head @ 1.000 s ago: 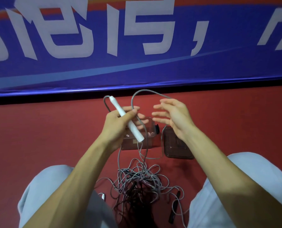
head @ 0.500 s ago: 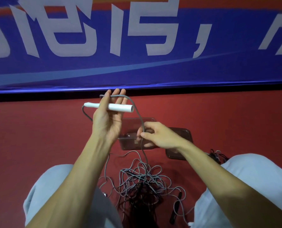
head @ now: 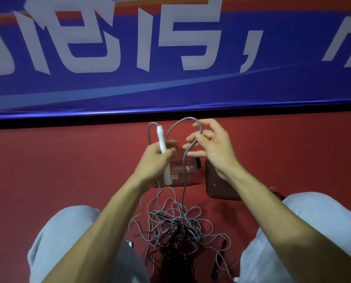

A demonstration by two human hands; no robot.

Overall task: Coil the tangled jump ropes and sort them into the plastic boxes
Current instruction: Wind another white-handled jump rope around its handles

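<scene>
Between the pale grey trouser knees, on the red floor, lies the tangled heap of grey and black jump ropes. A slim black handle trails from it on the right side, so most of the untangling is not yet done. One thin grey plastic cord rises out of the heap to the hands, which are held up above it, probably so that the cord's own weight draws it free of the knots. The left hand has a closed grip on the white cylindrical handle, nearly upright, which serves as the fixed end to wind against. The right hand has its fingers spread and loosely bent, with the cord looped up and threaded across them rather than clamped; I judge this a guiding grip, open enough to let the cord slide while a loop is shaped. Just beyond and below the hands a clear rectangular plastic box and a brown-tinted plastic box sit side by side on the floor within easy reach — no coil shows in either. Farthest off stands a blue banner with large white lettering.
</scene>
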